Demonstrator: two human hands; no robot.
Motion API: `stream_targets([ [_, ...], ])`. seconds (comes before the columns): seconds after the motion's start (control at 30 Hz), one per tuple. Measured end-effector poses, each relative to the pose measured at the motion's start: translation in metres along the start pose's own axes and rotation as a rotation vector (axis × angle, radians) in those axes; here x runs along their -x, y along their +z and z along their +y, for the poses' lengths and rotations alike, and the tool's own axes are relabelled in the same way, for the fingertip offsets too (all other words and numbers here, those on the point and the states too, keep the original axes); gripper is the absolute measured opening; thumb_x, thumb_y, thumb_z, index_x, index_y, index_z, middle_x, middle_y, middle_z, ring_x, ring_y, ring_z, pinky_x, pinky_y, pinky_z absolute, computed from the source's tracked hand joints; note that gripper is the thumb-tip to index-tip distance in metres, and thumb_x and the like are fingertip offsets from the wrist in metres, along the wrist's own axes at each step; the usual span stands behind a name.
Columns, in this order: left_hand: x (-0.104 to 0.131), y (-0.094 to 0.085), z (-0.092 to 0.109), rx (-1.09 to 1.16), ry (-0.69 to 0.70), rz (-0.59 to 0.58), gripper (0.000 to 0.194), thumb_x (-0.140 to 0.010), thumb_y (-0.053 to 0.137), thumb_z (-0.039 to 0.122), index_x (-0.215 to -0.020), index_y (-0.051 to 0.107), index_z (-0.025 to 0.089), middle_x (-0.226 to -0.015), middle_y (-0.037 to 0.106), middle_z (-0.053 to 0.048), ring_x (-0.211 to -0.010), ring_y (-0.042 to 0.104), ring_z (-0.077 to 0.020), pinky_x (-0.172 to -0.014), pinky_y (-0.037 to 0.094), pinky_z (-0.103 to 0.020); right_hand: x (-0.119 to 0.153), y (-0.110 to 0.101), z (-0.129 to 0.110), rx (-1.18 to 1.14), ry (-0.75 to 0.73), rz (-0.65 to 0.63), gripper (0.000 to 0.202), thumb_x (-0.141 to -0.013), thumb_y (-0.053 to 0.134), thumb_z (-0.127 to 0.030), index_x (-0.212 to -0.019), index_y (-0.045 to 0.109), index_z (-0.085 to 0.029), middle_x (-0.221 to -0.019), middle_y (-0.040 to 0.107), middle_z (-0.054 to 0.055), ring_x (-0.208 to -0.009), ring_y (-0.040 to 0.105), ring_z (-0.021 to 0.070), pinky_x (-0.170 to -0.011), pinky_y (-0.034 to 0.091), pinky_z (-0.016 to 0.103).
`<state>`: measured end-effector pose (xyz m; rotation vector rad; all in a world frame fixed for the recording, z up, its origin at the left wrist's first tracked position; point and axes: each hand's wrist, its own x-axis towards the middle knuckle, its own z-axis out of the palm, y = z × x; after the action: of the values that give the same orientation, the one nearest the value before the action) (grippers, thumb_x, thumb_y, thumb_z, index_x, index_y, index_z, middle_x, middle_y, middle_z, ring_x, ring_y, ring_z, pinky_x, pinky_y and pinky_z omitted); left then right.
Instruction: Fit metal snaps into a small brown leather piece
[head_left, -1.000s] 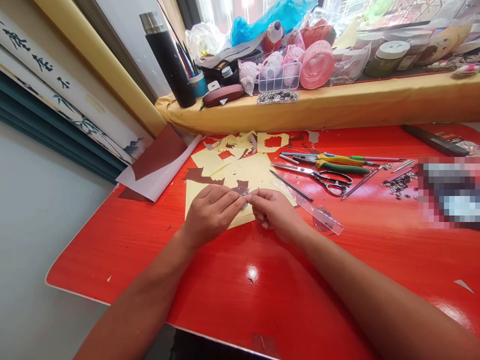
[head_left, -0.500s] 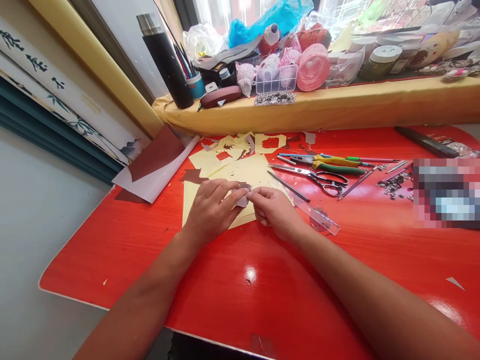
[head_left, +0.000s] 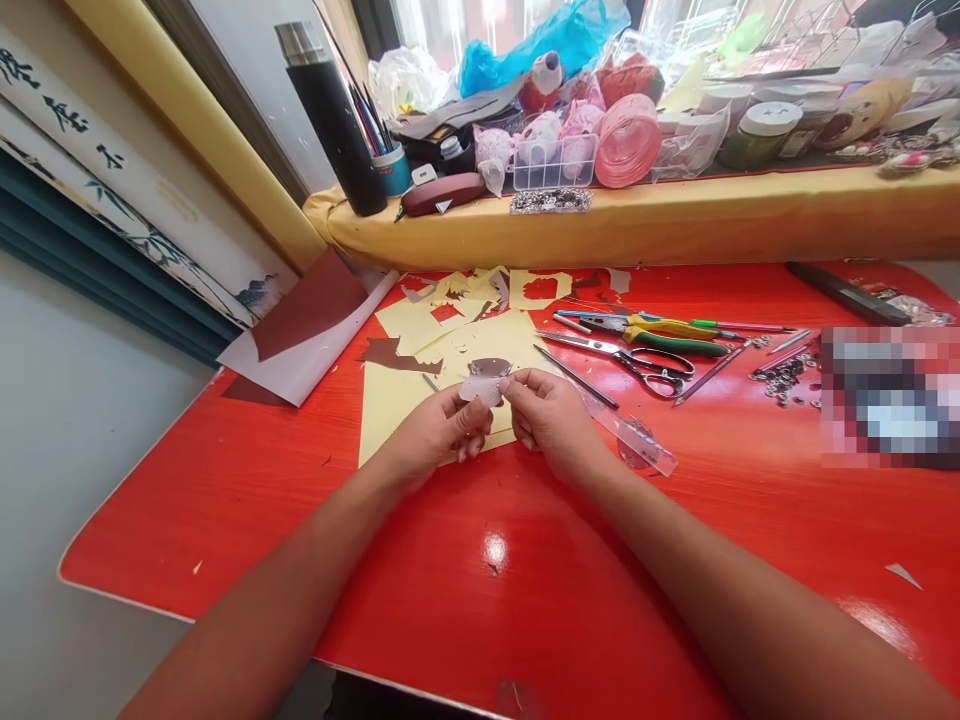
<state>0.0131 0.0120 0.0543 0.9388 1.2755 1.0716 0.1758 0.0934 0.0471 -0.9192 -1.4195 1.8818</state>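
A small pale grey cut-out piece (head_left: 481, 389), with scalloped edges, is held up between my two hands above yellow paper. My left hand (head_left: 442, 430) pinches its lower left side between thumb and fingers, the other fingers curled. On its right edge my right hand (head_left: 546, 408) closes thumb and forefinger. Just behind it a dark brown shape (head_left: 490, 367) shows; whether it is joined to the grey piece I cannot tell. Under both hands lie yellow paper sheets (head_left: 390, 410), with a torn-edged brown scrap (head_left: 397, 354) on them to the left.
Right of my hands lie a pencil (head_left: 577, 376), a clear ruler (head_left: 637, 440), scissors (head_left: 637, 362), pliers (head_left: 660, 335) and loose metal snaps (head_left: 787, 380). A rolled brown-and-white sheet (head_left: 300, 335) rests at the left. A black flask (head_left: 337, 130) stands on the cluttered ledge behind.
My left hand has come down from over the piece and turned, now gripping it from below. More of the grey piece shows. My right hand stays at its right edge.
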Motion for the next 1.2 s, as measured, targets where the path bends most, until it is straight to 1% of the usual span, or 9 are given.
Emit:
stream_targets([
  [0.1,-0.002,0.003,-0.002,0.125,-0.042,0.086,0.055,-0.076,0.086,0.067,-0.091,0.064,0.019,-0.083,0.062,0.000,-0.059,0.054,-0.0089,-0.054,0.039,-0.023,0.000,0.001,0.000,0.038,-0.006,-0.004,0.029,-0.088,0.067,-0.048,-0.080,0.055,-0.023,-0.048,0.047,-0.009,-0.039,0.040,0.0094,-0.042,0.026,0.024],
  [0.2,-0.003,0.003,-0.005,0.150,-0.055,0.152,0.046,-0.078,0.088,0.057,-0.086,0.064,0.018,-0.075,0.060,0.002,-0.057,0.052,-0.0080,-0.053,0.039,-0.022,0.001,0.002,0.002,0.064,-0.018,-0.023,0.030,-0.088,0.068,-0.049,-0.082,0.055,-0.023,-0.047,0.047,-0.009,-0.039,0.039,0.0094,-0.042,0.028,0.024],
  [0.4,-0.004,0.001,-0.008,0.053,0.026,0.263,0.040,-0.079,0.089,0.048,-0.078,0.064,0.017,-0.067,0.061,0.001,-0.055,0.051,-0.0087,-0.052,0.039,-0.024,0.003,0.006,0.004,0.127,-0.010,-0.026,0.029,-0.089,0.068,-0.049,-0.083,0.057,-0.023,-0.048,0.048,-0.009,-0.038,0.040,0.0096,-0.041,0.028,0.025],
  [0.53,-0.003,0.000,-0.005,-0.034,0.080,0.310,0.033,-0.078,0.087,0.042,-0.079,0.066,0.017,-0.067,0.063,0.001,-0.055,0.052,-0.0098,-0.052,0.041,-0.025,0.003,0.007,0.005,0.155,-0.016,-0.032,0.030,-0.090,0.067,-0.050,-0.082,0.057,-0.023,-0.049,0.049,-0.008,-0.038,0.041,0.0095,-0.041,0.029,0.024],
  [0.67,-0.003,-0.002,-0.003,-0.087,0.054,0.305,0.030,-0.077,0.085,0.040,-0.078,0.066,0.017,-0.063,0.060,0.002,-0.053,0.051,-0.0100,-0.051,0.041,-0.026,0.003,0.007,0.008,0.194,-0.024,-0.041,0.028,-0.091,0.065,-0.049,-0.083,0.057,-0.023,-0.049,0.048,-0.009,-0.038,0.041,0.0098,-0.041,0.030,0.024],
  [0.83,-0.003,-0.004,-0.004,-0.141,-0.008,0.325,0.030,-0.078,0.082,0.038,-0.074,0.061,0.018,-0.060,0.057,0.004,-0.054,0.049,-0.0095,-0.051,0.039,-0.025,0.003,0.005,0.012,0.282,-0.058,-0.051,0.023,-0.092,0.063,-0.045,-0.085,0.057,-0.023,-0.049,0.047,-0.009,-0.039,0.041,0.0100,-0.043,0.031,0.024],
  [1.07,-0.004,-0.011,-0.002,-0.074,-0.034,0.249,0.030,-0.073,0.085,0.039,-0.072,0.065,0.016,-0.059,0.057,0.002,-0.053,0.051,-0.0102,-0.050,0.037,-0.025,0.004,0.004,0.009,0.339,-0.059,-0.084,0.021,-0.091,0.060,-0.043,-0.087,0.055,-0.023,-0.052,0.047,-0.009,-0.042,0.041,0.0109,-0.047,0.030,0.025],
  [1.2,-0.005,-0.014,0.000,-0.087,-0.037,0.206,0.030,-0.070,0.087,0.038,-0.072,0.066,0.015,-0.058,0.057,0.002,-0.053,0.051,-0.0103,-0.050,0.038,-0.024,0.004,0.006,0.011,0.402,-0.080,-0.065,0.019,-0.089,0.061,-0.039,-0.083,0.052,-0.023,-0.053,0.043,-0.009,-0.045,0.038,0.0104,-0.049,0.027,0.025],
])
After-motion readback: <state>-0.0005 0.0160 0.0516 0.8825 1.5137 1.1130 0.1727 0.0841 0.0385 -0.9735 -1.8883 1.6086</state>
